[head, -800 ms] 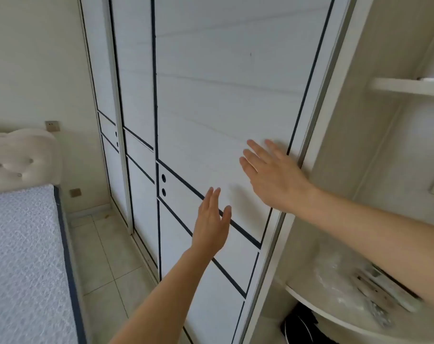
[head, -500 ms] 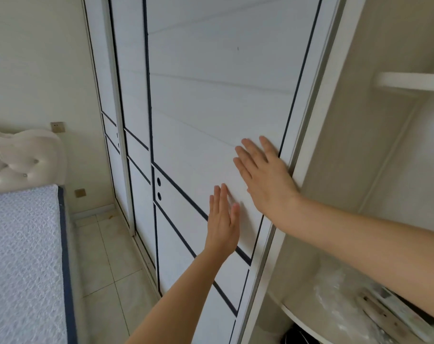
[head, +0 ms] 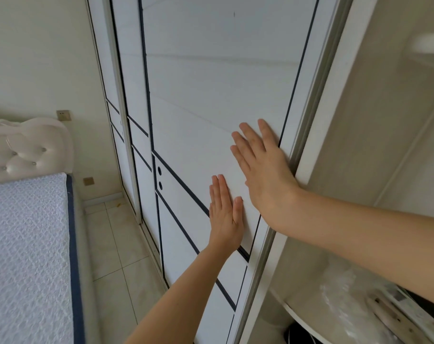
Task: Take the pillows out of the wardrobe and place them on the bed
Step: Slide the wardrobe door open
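While unopened: white sliding wardrobe door (head: pixel 206 95), stiff, slick, handleless.
Hands: left hand (head: pixel 225 214), right hand (head: pixel 263 167) flat, fingers spread, gripping nothing.
Pillows: unseen, likely soft.

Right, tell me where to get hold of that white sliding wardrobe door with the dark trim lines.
The white sliding wardrobe door shows no handle, only a flat panel. Press both palms flat near its right edge, as the left hand and right hand do, and push leftward; or probably hook fingers round that right edge beside the frame.
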Action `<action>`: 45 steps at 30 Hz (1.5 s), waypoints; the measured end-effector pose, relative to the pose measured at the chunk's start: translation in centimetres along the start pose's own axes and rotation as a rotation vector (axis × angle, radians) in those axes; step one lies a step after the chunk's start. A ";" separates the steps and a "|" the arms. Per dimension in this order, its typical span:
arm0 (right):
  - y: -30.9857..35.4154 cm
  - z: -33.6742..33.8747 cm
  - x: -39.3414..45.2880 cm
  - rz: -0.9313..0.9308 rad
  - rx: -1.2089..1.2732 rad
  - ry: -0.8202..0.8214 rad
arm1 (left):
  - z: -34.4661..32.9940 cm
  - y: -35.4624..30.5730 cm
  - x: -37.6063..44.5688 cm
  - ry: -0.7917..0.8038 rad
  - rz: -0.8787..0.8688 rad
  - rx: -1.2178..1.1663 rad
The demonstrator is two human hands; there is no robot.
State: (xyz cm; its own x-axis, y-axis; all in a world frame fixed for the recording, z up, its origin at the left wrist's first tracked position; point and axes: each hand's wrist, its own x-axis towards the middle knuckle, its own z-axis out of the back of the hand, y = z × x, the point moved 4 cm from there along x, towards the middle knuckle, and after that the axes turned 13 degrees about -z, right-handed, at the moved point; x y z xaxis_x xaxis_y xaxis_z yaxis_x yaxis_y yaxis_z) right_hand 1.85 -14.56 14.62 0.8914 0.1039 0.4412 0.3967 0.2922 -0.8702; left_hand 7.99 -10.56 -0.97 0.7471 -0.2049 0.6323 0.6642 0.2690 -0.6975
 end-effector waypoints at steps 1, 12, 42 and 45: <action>0.1 0.0 0.2 0.004 0.002 0.000 | 0.0 0.1 0.1 -0.005 -0.003 0.002; 2.1 0.3 3.3 -0.016 0.017 -0.014 | 1.1 3.5 2.6 -0.023 -0.068 -0.001; 11.9 3.7 21.5 -0.053 0.119 0.000 | 9.4 18.3 18.3 -0.014 0.050 -0.179; 13.2 4.2 24.2 -0.041 0.121 -0.016 | 10.3 20.5 20.3 -0.039 0.035 -0.167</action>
State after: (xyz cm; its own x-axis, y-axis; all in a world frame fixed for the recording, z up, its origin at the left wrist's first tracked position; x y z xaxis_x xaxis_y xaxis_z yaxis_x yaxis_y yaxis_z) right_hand 27.70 -4.17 14.67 0.8708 0.1042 0.4805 0.4029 0.4089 -0.8188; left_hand 36.51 0.48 1.04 0.7704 -0.1604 0.6171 0.6355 0.1143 -0.7636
